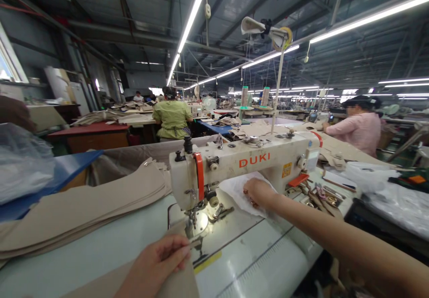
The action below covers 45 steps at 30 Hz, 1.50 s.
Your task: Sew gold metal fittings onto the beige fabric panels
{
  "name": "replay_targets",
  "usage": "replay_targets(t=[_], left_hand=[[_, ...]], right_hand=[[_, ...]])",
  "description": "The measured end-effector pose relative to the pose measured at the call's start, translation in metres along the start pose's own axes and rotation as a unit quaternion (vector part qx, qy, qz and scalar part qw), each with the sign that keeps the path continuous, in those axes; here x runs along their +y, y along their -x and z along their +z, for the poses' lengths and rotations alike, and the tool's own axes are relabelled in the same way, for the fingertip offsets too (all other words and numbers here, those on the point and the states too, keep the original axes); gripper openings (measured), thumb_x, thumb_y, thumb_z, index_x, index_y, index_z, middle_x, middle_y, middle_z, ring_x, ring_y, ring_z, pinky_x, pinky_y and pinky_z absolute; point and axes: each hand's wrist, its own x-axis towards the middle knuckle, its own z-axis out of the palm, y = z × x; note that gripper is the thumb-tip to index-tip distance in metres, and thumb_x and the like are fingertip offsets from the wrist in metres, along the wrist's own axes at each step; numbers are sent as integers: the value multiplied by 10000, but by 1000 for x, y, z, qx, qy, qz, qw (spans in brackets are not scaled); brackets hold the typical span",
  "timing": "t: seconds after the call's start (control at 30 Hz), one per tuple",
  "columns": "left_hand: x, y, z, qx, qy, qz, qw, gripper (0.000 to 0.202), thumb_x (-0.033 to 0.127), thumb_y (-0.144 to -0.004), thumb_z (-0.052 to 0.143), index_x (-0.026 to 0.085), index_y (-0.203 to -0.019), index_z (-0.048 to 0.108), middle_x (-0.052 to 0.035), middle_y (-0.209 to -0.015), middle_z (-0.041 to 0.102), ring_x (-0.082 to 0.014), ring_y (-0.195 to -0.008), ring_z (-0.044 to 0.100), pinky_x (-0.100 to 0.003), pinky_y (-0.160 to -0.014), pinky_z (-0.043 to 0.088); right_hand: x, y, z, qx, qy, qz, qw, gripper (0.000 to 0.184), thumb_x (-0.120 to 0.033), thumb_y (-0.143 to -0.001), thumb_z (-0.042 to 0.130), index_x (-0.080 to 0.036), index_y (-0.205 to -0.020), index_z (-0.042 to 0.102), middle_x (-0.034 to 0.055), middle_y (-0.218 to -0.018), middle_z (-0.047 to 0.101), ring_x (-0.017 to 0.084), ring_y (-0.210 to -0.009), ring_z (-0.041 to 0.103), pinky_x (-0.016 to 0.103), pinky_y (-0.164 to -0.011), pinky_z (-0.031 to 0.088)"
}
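A cream sewing machine [248, 161] marked DUKI stands on the pale table [261, 262]. My left hand [157, 264] lies closed on a beige fabric piece [181, 284], pinching its edge just in front of the needle and presser foot [194, 224]. My right hand [256, 193] reaches under the machine arm, its fingers curled into a white crumpled plastic bag [237, 190] lying there.
A stack of beige cut pieces [83, 208] lies at the left, beside a blue sheet [67, 168]. Scissors and small tools [318, 195] sit right of the machine. Clear plastic bags [395, 199] cover the right bench. Other workers sit beyond, one in green [172, 119], one in pink [360, 128].
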Motion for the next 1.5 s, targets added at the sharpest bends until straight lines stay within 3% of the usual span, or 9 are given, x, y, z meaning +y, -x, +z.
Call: replay_targets(t=[0.2,0.33,0.57,0.73,1.0,1.5], left_hand=[[2,1,1,6,18,-7,1000,292,459,-666,561,192,-737,656,13,-600,595,-181,-616,570,-249,-637,447],[9,4,3,19,23,-2,1000,272,429,-659,559,191,-738,668,27,-554,560,-180,-605,556,-255,-644,435],[13,13,7,30,17,26,999,234,380,-717,556,181,-740,677,21,-591,559,-170,-635,545,-240,-628,415],[8,16,11,55,27,49,997,202,337,-744,573,177,-785,691,3,-672,601,-162,-671,547,-227,-617,412],[15,21,16,79,65,74,992,155,252,-746,576,169,-780,703,2,-662,610,-144,-647,538,-216,-598,413],[19,20,13,66,84,51,993,161,279,-725,570,173,-756,687,4,-629,606,-155,-626,560,-242,-603,437]], right_hand=[[6,4,7,120,-208,8,971,151,-135,-838,521,-128,-893,662,84,-890,682,185,-857,622,310,-802,471],[-1,20,15,138,-347,-14,928,170,-204,-790,525,-135,-864,660,46,-763,682,154,-682,624,252,-629,486],[-42,56,14,156,-498,-77,850,148,-284,-748,576,-171,-844,578,18,-765,628,131,-703,596,235,-642,470],[-74,70,10,128,-512,-96,844,80,-240,-743,594,-172,-701,591,3,-675,613,121,-631,557,221,-591,437],[-109,71,20,103,-528,-111,835,151,-276,-755,581,-178,-757,696,47,-774,676,167,-719,611,257,-645,476],[-115,60,28,41,-612,-92,784,166,-353,-704,692,-204,-767,730,39,-754,692,168,-695,625,275,-653,503]])
